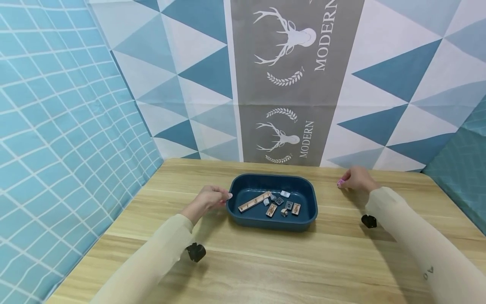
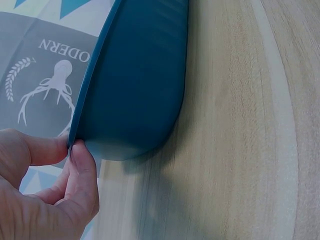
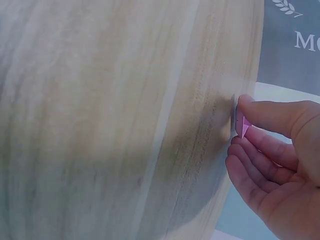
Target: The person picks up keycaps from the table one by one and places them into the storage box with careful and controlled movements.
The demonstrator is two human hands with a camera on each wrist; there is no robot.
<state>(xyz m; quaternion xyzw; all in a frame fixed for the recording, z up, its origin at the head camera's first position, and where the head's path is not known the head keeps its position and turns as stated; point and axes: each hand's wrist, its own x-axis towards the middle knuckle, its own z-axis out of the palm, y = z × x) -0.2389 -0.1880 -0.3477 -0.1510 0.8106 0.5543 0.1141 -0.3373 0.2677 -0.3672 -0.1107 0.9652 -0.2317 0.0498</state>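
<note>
A dark blue plastic basin (image 1: 271, 223) stands on the wooden table, its left end rim pinched between the thumb and fingers of my left hand (image 1: 210, 197). The left wrist view shows this pinch on the basin (image 2: 135, 80) from close by. Inside it lie a narrow wooden strip (image 1: 250, 203), small wooden tiles (image 1: 271, 210), dark grey square pieces (image 1: 279, 201) and a white piece (image 1: 285, 194). Right of the basin, my right hand (image 1: 358, 179) pinches a small pink piece (image 3: 244, 125) close to the tabletop. Fingers partly cover this piece, so its exact kind is unclear.
The wooden table (image 1: 265, 266) ends at a patterned cloth wall (image 1: 281, 126) behind the basin. Blue checked cloth (image 1: 57, 126) hangs on the left side. Black wrist devices (image 1: 196, 252) sit under both sleeves.
</note>
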